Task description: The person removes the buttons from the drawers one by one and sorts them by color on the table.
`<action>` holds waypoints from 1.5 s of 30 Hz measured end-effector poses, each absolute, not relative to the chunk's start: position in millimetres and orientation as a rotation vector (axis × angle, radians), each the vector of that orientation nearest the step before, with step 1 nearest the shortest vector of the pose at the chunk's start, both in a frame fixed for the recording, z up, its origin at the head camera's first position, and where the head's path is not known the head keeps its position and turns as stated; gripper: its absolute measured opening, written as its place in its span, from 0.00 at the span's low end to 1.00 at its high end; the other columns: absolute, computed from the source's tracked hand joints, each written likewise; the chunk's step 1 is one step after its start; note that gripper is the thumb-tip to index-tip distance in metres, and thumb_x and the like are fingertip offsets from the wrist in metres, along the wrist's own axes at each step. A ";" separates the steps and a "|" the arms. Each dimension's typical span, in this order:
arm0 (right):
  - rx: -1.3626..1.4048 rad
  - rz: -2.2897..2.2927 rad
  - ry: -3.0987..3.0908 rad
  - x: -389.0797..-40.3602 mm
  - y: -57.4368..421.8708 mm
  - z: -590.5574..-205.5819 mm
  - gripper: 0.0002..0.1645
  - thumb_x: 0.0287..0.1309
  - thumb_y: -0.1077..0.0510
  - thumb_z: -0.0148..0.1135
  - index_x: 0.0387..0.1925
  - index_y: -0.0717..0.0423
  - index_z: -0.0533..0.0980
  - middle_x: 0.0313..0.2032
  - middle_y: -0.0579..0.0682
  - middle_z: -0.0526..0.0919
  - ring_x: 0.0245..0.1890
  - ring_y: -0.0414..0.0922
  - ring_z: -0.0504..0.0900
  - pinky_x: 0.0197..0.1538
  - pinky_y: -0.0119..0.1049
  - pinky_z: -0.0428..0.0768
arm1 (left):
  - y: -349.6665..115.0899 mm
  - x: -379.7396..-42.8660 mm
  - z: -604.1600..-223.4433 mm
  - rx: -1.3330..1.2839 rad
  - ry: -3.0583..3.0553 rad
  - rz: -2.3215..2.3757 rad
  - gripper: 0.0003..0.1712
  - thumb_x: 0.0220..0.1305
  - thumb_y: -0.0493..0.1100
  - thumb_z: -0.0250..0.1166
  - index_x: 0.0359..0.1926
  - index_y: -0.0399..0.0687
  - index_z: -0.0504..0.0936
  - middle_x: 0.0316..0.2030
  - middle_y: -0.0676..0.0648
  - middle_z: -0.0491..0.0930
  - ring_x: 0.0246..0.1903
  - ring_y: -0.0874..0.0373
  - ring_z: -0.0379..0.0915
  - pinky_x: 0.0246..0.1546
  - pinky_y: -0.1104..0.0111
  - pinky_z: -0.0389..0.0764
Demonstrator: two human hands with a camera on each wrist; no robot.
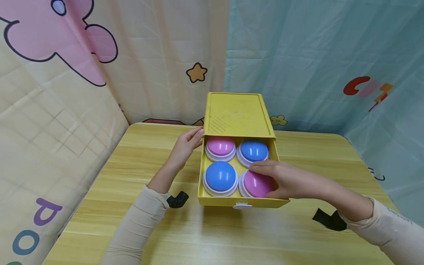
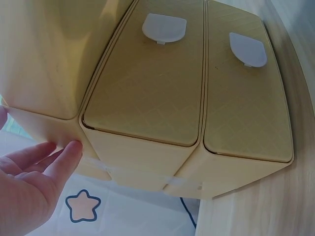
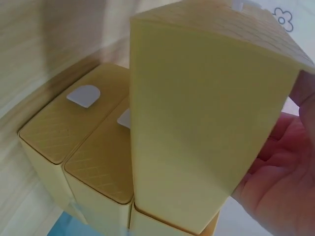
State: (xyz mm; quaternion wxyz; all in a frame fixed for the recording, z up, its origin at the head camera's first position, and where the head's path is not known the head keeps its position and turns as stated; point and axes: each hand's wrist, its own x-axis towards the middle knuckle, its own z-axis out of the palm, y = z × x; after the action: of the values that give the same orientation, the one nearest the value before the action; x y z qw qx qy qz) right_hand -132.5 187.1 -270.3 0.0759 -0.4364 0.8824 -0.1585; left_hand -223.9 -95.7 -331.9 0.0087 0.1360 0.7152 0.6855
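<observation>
A yellow drawer cabinet (image 1: pixel 236 114) stands on the table with its top drawer (image 1: pixel 215 201) pulled out. Inside lie domed push buttons on white bases: a pink one (image 1: pixel 221 145) and a blue one (image 1: pixel 254 150) at the back, a blue one (image 1: pixel 220 176) at front left, a pink one (image 1: pixel 254 184) at front right. My right hand (image 1: pixel 285 178) grips that front pink button, fingers behind, thumb in front; the drawer wall hides this in the right wrist view. My left hand (image 1: pixel 187 145) touches the cabinet's left side with extended fingertips.
Two lower drawers (image 2: pixel 147 83) of the cabinet are pushed in, each with a white tab handle (image 2: pixel 165 28). The wooden table (image 1: pixel 132 169) extends on both sides. Printed curtains (image 1: pixel 159 66) hang behind and beside it.
</observation>
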 end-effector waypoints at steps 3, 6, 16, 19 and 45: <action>-1.322 -0.515 2.629 -134.1 188.6 -267.1 0.36 0.43 0.54 0.71 0.54 0.63 0.71 0.51 0.55 0.73 0.51 0.51 0.71 0.46 0.39 0.77 | -95.7 -223.5 -332.0 0.421 2.240 2.137 0.29 0.65 0.52 0.53 0.60 0.37 0.66 0.59 0.43 0.66 0.55 0.56 0.65 0.52 0.65 0.71; -1.317 -0.562 2.623 -134.0 191.4 -260.8 0.36 0.43 0.53 0.70 0.55 0.63 0.70 0.52 0.54 0.73 0.51 0.50 0.70 0.46 0.38 0.77 | -95.6 -223.3 -332.1 0.417 2.245 2.135 0.29 0.65 0.52 0.53 0.60 0.38 0.67 0.58 0.43 0.66 0.55 0.57 0.66 0.50 0.68 0.72; -1.526 -0.658 2.822 -128.6 209.2 -226.8 0.40 0.38 0.55 0.74 0.55 0.60 0.70 0.53 0.52 0.73 0.51 0.48 0.71 0.45 0.30 0.77 | -96.9 -222.9 -332.5 0.442 2.245 2.145 0.30 0.65 0.52 0.53 0.60 0.36 0.66 0.59 0.42 0.66 0.55 0.56 0.65 0.51 0.65 0.71; -1.560 -0.650 2.911 -128.4 219.7 -218.4 0.42 0.34 0.55 0.76 0.56 0.58 0.70 0.53 0.51 0.73 0.51 0.45 0.70 0.46 0.21 0.73 | -96.8 -222.8 -332.2 0.438 2.250 2.139 0.29 0.65 0.51 0.53 0.60 0.37 0.66 0.58 0.43 0.66 0.55 0.56 0.66 0.50 0.67 0.72; -0.637 -0.835 2.868 -172.3 299.8 -340.6 0.44 0.40 0.54 0.72 0.56 0.73 0.64 0.51 0.68 0.70 0.45 0.59 0.72 0.42 0.48 0.78 | -95.4 -224.3 -332.4 0.452 2.235 2.144 0.29 0.65 0.50 0.53 0.60 0.35 0.65 0.58 0.41 0.66 0.55 0.55 0.66 0.51 0.66 0.72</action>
State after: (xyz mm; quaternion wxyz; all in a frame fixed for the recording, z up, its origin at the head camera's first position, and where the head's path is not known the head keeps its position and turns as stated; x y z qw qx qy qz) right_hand -172.3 299.8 -340.6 0.0437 -0.2085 0.9381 -0.2731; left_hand -224.3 -95.4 -332.4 0.0060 0.1443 0.7141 0.6850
